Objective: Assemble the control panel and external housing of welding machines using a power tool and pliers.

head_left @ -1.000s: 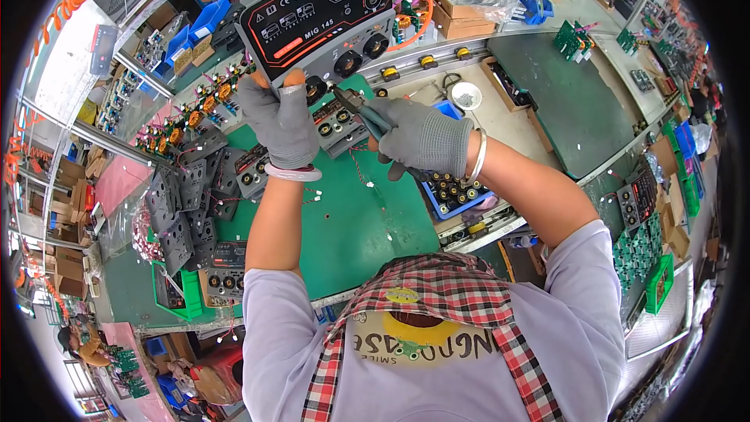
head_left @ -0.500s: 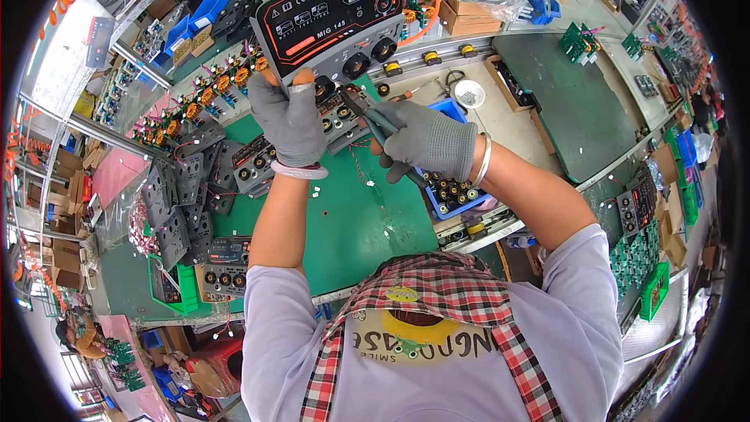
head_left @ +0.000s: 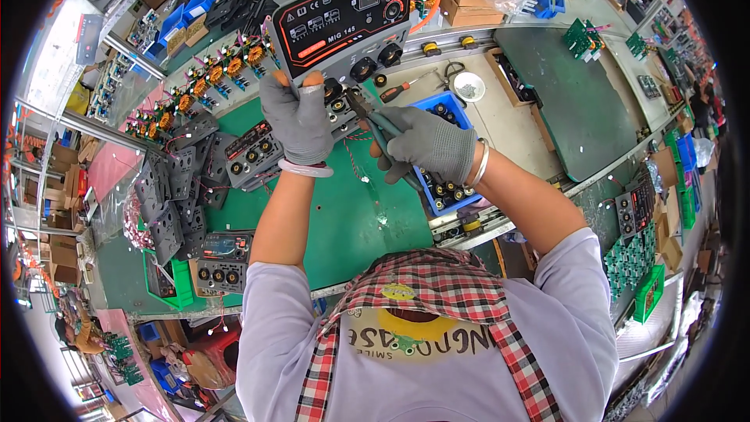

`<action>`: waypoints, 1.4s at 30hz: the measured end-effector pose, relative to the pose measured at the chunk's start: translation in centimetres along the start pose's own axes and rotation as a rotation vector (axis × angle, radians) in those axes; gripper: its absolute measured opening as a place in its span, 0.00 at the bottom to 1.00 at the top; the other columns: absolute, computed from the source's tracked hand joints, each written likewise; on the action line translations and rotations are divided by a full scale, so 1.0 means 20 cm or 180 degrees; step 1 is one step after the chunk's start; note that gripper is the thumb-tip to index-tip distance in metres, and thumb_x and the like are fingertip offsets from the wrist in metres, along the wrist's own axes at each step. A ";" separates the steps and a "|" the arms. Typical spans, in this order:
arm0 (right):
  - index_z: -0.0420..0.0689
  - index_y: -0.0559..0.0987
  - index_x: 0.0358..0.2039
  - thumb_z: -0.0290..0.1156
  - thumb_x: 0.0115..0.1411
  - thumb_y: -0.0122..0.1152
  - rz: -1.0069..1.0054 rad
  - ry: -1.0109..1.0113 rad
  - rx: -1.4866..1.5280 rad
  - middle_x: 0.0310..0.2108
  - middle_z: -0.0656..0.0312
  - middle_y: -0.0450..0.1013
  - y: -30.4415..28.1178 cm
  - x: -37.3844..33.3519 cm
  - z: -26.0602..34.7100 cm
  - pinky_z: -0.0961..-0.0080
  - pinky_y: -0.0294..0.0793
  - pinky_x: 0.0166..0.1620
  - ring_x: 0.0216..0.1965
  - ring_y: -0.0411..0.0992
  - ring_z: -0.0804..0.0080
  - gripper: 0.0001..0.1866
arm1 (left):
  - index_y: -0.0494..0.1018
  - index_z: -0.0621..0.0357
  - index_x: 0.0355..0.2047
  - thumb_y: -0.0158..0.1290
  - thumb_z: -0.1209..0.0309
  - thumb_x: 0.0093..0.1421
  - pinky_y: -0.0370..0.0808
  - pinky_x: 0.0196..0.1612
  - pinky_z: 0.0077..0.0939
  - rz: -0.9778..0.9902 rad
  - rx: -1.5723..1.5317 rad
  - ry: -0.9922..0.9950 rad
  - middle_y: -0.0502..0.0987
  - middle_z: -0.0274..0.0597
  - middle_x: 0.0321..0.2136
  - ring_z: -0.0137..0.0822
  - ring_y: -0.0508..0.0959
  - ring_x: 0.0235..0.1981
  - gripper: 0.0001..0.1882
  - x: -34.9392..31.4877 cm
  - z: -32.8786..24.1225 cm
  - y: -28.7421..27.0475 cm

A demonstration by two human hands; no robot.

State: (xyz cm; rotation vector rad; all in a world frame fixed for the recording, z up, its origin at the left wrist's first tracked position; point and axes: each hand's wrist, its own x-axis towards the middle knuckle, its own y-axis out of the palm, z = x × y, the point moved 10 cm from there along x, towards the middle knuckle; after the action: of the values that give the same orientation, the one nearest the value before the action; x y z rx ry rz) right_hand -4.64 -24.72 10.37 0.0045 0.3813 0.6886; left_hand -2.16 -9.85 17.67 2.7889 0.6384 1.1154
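Observation:
My left hand (head_left: 301, 121), in a grey glove with bare fingertips, grips the lower left edge of a black and grey welding machine front panel (head_left: 344, 23). The panel is tilted up and has a small display, a knob and round black sockets along its lower part. My right hand (head_left: 433, 142), also gloved, is closed around dark green-handled pliers (head_left: 380, 123). The jaws of the pliers point up-left, close to the sockets below the panel; whether they grip something is too small to tell. Another panel (head_left: 254, 155) lies left of my left hand.
A blue bin (head_left: 462, 205) of black sockets stands beside my right hand. Beyond lie a screwdriver (head_left: 395, 92), scissors (head_left: 451, 72) and a white bowl (head_left: 473, 76) of small parts. Grey metal plates (head_left: 164, 195) are piled at left on the bench with a green mat (head_left: 344, 223).
The panel and both hands have shifted slightly; the panel sits a little further right and lower. Both hands keep their hold.

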 end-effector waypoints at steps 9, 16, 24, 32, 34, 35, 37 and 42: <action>0.39 0.65 0.46 0.21 0.42 0.49 -0.0482 0.0116 0.0235 0.30 0.60 0.68 -0.31 -0.13 -0.46 0.72 0.75 0.33 0.30 0.69 0.73 0.25 | 0.65 0.64 0.33 0.47 0.66 0.54 0.68 0.31 0.24 -0.0962 0.0531 -0.2429 0.68 0.43 0.26 0.32 0.69 0.26 0.13 -0.15 0.92 -0.32; 0.37 0.59 0.51 0.20 0.42 0.44 -0.0530 0.0571 0.0664 0.36 0.59 0.65 -0.26 -0.28 -0.87 0.72 0.75 0.37 0.36 0.67 0.70 0.31 | 0.68 0.64 0.36 0.42 0.68 0.55 0.70 0.38 0.37 0.2334 0.4381 -0.1572 0.73 0.57 0.33 0.52 0.74 0.36 0.14 -0.19 1.12 -0.26; 0.39 0.60 0.52 0.21 0.42 0.42 -0.0701 0.0551 0.0709 0.36 0.59 0.66 -0.26 -0.30 -0.90 0.75 0.75 0.35 0.36 0.68 0.71 0.31 | 0.70 0.62 0.38 0.42 0.56 0.54 0.70 0.42 0.38 0.1493 0.4210 -0.2899 0.73 0.57 0.35 0.50 0.74 0.38 0.22 -0.21 1.04 -0.45; 0.38 0.61 0.50 0.20 0.41 0.41 -0.0765 0.0428 0.0789 0.35 0.59 0.66 -0.23 -0.35 -0.87 0.75 0.77 0.34 0.36 0.68 0.71 0.29 | 0.67 0.63 0.38 0.44 0.52 0.52 0.69 0.40 0.40 0.0332 0.5002 -0.1538 0.71 0.53 0.36 0.49 0.72 0.38 0.25 -0.07 0.95 -0.86; 0.38 0.61 0.50 0.20 0.41 0.43 -0.0830 0.0473 0.1043 0.35 0.59 0.66 -0.25 -0.39 -0.89 0.75 0.77 0.34 0.36 0.68 0.70 0.29 | 0.67 0.64 0.38 0.46 0.50 0.51 0.68 0.42 0.37 0.0015 0.5833 -0.1415 0.68 0.53 0.39 0.46 0.69 0.41 0.27 -0.04 0.89 -1.13; 0.37 0.61 0.49 0.21 0.41 0.44 -0.0827 0.0518 0.1286 0.35 0.59 0.66 -0.24 -0.41 -0.90 0.76 0.77 0.34 0.36 0.68 0.70 0.29 | 0.67 0.64 0.38 0.45 0.49 0.51 0.67 0.44 0.37 -0.0011 0.6279 -0.1612 0.68 0.52 0.41 0.46 0.69 0.42 0.28 -0.05 0.91 -1.30; 0.37 0.63 0.47 0.22 0.40 0.47 -0.1002 0.0574 0.1666 0.34 0.59 0.67 -0.22 -0.46 -0.91 0.77 0.76 0.34 0.35 0.69 0.70 0.28 | 0.71 0.59 0.42 0.38 0.42 0.52 0.64 0.48 0.36 0.0531 0.5522 -0.3296 0.67 0.48 0.48 0.43 0.66 0.50 0.33 -0.13 0.93 -1.43; 0.39 0.60 0.49 0.22 0.41 0.47 -0.0820 0.0707 0.1969 0.33 0.58 0.68 -0.06 -0.47 -1.03 0.79 0.74 0.33 0.31 0.70 0.69 0.29 | 0.72 0.61 0.40 0.44 0.45 0.47 0.66 0.47 0.35 0.0717 0.4594 -0.3423 0.70 0.54 0.44 0.49 0.70 0.46 0.32 -0.22 1.12 -1.59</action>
State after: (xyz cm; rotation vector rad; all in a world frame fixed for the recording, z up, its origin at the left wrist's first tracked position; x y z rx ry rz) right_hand -17.61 -33.99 -5.66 0.4612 0.7828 0.2955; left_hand -1.25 19.34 -8.46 3.6660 1.1892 -1.5536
